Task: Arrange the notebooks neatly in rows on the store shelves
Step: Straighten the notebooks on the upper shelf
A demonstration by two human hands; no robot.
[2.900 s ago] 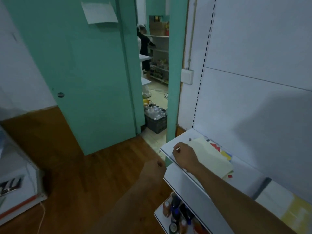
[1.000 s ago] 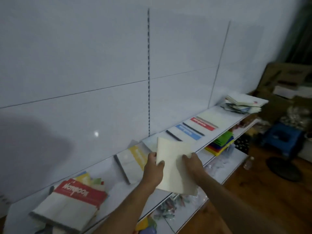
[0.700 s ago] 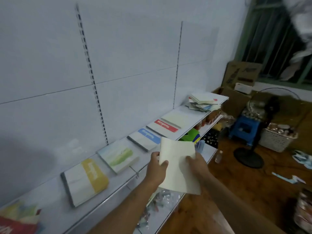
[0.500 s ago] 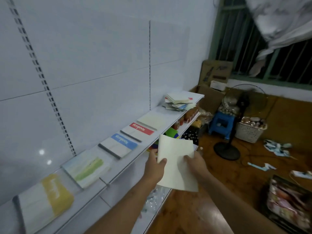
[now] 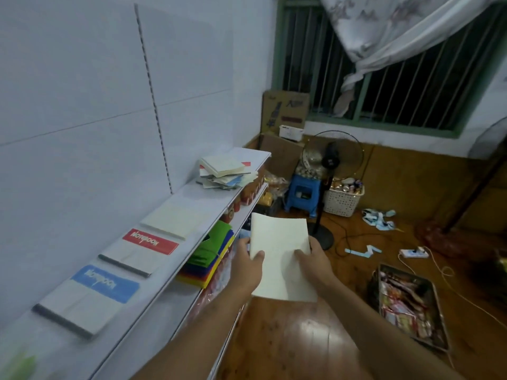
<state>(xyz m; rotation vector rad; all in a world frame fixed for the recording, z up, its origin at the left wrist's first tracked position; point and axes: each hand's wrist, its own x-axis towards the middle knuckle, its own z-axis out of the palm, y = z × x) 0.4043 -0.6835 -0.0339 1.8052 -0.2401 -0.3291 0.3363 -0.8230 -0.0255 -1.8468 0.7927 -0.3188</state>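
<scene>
Change since the earlier frame: the view has swung further right along the shelf; the yellow-banded and green-streaked notebooks are gone from sight, and the loose pile is nearer.

Item held: one cream notebook (image 5: 279,259), plain cover up, carried in the air beside the top shelf (image 5: 219,198), over the floor. Left hand (image 5: 247,266) grips its left edge, thumb on top; right hand (image 5: 312,263) grips its right edge, thumb on the cover.

On the top shelf, laid flat in one row: three notebooks, namely one blue-banded notebook (image 5: 87,294), one red-banded notebook (image 5: 140,253), one plain cream notebook (image 5: 175,219). Past them, at the shelf's far end: one untidy notebook pile (image 5: 226,171), number uncertain.

Lower shelf: one stack of coloured folders (image 5: 211,256).

Floor: one blue stool (image 5: 303,194), one standing fan (image 5: 332,160), one white basket (image 5: 343,200), one tray of packets (image 5: 408,303).
</scene>
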